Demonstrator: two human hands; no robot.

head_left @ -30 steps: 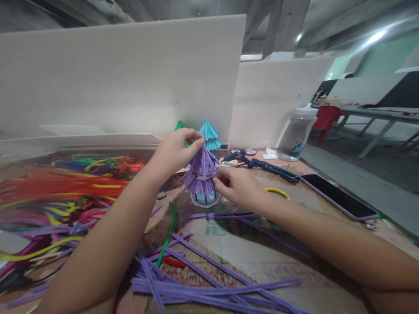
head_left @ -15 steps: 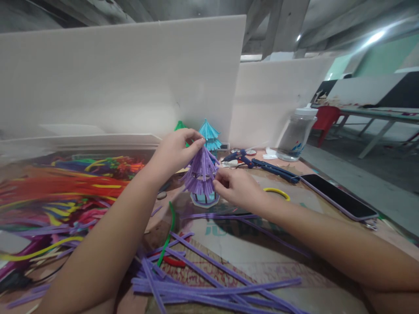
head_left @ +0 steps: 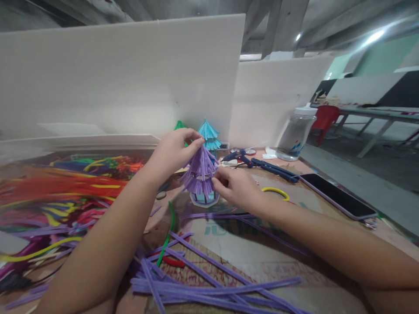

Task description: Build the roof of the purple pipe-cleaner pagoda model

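A small purple pipe-cleaner pagoda (head_left: 200, 174) stands on a pale blue base in the middle of the table. My left hand (head_left: 175, 150) pinches the tip of its upper roof from above. My right hand (head_left: 237, 186) is closed on the lower roof's right edge, fingers pressed against the purple strands. Behind it stands a finished blue pagoda (head_left: 208, 134), with a green one (head_left: 180, 126) partly hidden by my left hand.
Loose purple pipe cleaners (head_left: 209, 288) lie across the near table. A heap of mixed-colour pipe cleaners (head_left: 62, 192) fills the left side. A blue glue gun (head_left: 258, 163), a yellow ring (head_left: 275, 191), a phone (head_left: 338, 199) and a plastic jar (head_left: 296, 133) sit to the right. White boards (head_left: 124, 74) wall the back.
My right hand has slid slightly left along the lower roof; the left hand keeps its pinch on the top.
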